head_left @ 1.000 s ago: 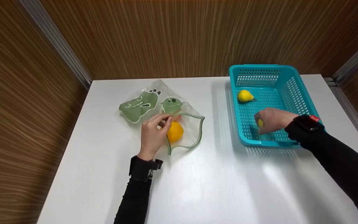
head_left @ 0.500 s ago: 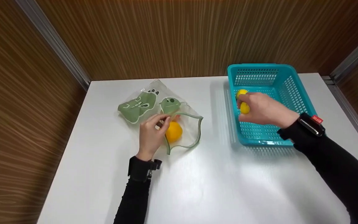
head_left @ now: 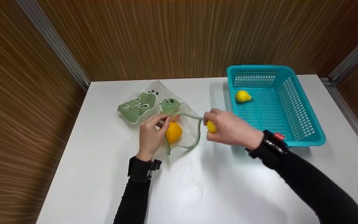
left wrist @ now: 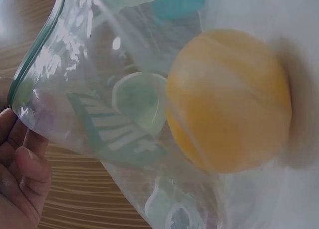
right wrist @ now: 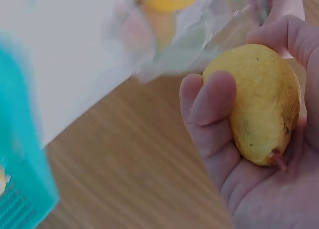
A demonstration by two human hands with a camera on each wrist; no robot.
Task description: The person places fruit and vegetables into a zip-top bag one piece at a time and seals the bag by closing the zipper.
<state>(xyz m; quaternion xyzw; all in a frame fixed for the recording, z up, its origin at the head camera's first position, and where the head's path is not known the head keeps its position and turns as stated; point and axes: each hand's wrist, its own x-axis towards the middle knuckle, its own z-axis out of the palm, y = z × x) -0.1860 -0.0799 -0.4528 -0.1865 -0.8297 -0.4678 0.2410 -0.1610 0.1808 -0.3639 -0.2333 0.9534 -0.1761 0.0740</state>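
My left hand (head_left: 152, 133) pinches the green-trimmed edge of a clear zip bag (head_left: 191, 132) and holds its mouth apart. Green cartoon shapes are printed on the bag, which lies on the white table. Inside it rests a round orange fruit (left wrist: 229, 102), large in the left wrist view. My right hand (head_left: 230, 127) grips a yellow pear (right wrist: 259, 99) with fingers and thumb curled round it, its brown stem pointing toward the palm. That hand is just right of the bag's mouth, between bag and basket.
A teal plastic basket (head_left: 309, 124) stands at the right of the white table (head_left: 179, 193). Another yellow pear (head_left: 243, 96) lies in it by the left wall. Wood-grain panels (head_left: 179, 40) border the table at the back and sides.
My right hand has lifted the pear out of the basket and carried it left toward the bag. The left hand keeps its hold on the bag's edge.
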